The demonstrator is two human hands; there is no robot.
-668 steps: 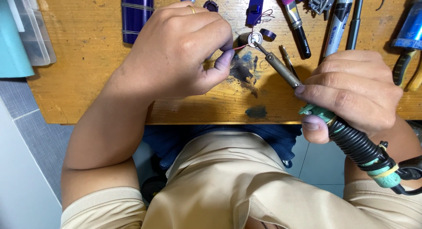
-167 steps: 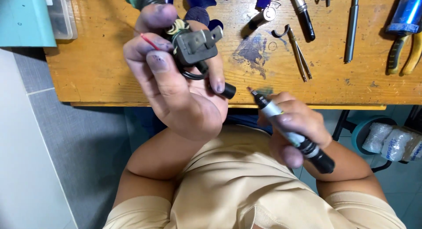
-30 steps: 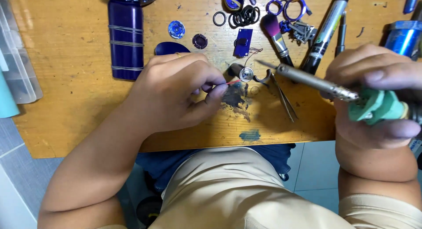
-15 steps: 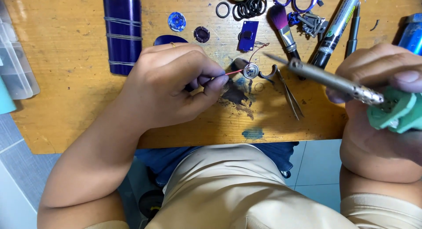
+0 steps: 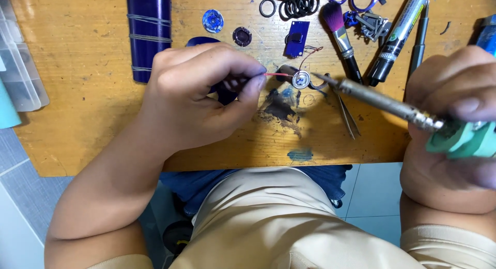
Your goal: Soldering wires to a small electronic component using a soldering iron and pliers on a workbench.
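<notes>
Wooden bench [image 5: 77,119], left hand [image 5: 196,93] pinching red wire [image 5: 277,74], right hand [image 5: 454,129] gripping soldering iron [image 5: 377,98] near front edge.

I see left hand [image 5: 199,96] at centre pinching red wire [image 5: 277,74] next to small round part [image 5: 300,79]; right hand [image 5: 452,129], right edge, grips soldering iron [image 5: 380,99], tip near part.
</notes>
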